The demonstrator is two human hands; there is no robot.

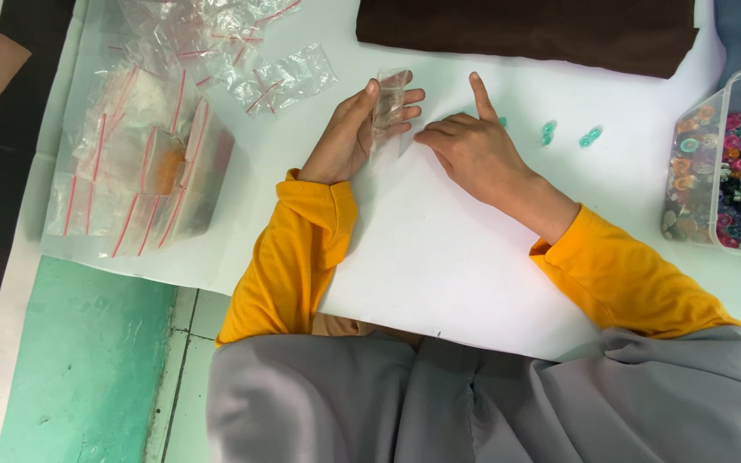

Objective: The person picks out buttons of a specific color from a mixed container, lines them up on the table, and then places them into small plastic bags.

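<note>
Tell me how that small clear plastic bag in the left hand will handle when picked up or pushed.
The small clear bag looks thin and empty, so probably very light and floppy. The left hand pinches it upright; unsupported it would likely sag. Its glossy film seems slippery on the white sheet.

Left hand (349, 137) holds a small bag (389, 107) upright over the sheet (439, 266); the right hand (469, 150) lies just right of it, fingers touching the bag's lower edge. Two beads (569, 135) sit on the sheet right of that hand. Further right stands the tub (735, 94) with beads in it. Bags (152, 163) pile up on the left, loose ones behind them. A cloth (525, 30) lies behind the hands.
</note>
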